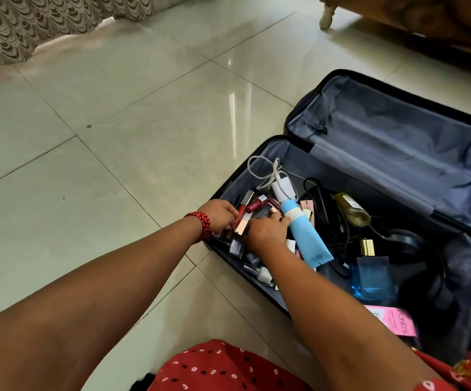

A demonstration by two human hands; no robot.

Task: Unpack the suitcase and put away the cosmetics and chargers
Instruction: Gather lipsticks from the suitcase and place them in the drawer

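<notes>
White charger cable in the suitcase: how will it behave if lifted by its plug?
Likely floppy: the white charger cable lies in loose loops, so it should dangle and trail. Probably light for its length. It may snag, as its plug end lies by the blue tube.

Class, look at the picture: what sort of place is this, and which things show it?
Probably a room in a home, perhaps a bedroom: glossy tiled floor, patterned fabric drape, cream furniture leg, open suitcase.
</notes>
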